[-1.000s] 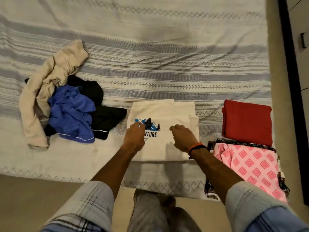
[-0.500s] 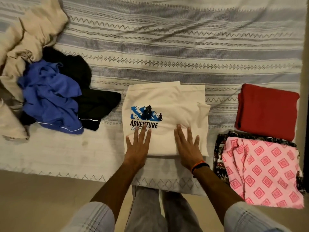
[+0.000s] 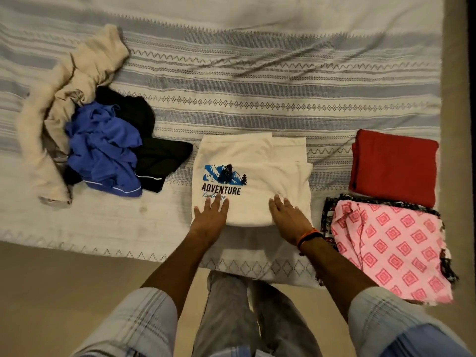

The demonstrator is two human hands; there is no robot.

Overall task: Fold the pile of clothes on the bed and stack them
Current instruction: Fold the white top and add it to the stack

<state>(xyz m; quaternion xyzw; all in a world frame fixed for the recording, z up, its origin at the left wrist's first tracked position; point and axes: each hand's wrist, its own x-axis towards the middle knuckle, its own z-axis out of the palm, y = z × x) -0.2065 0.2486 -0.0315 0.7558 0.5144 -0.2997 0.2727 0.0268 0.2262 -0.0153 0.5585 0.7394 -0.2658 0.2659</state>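
A cream T-shirt [image 3: 260, 161] with an "ADVENTURE" mountain print lies folded near the bed's front edge. My left hand [image 3: 210, 219] presses flat on its near left part, fingers straight, just under the print. My right hand [image 3: 288, 219], with an orange band at the wrist, lies flat on its near right part. To the left sits an unfolded pile: a beige garment [image 3: 74, 81], a blue garment [image 3: 105, 148] and a black garment [image 3: 154, 153]. At the right lie a folded red garment [image 3: 395, 166] and a folded pink patterned garment [image 3: 394, 248] on top of a dark patterned one.
The bed carries a striped grey and cream cover [image 3: 257, 86], with open cover behind the T-shirt. The bed's front edge [image 3: 103, 251] runs across below my hands, and tan floor [image 3: 51, 292] lies below it. My legs stand against the edge.
My hands went from curled on the T-shirt to lying flat on its near part. The camera view shifted, while the clothes stayed where they were.
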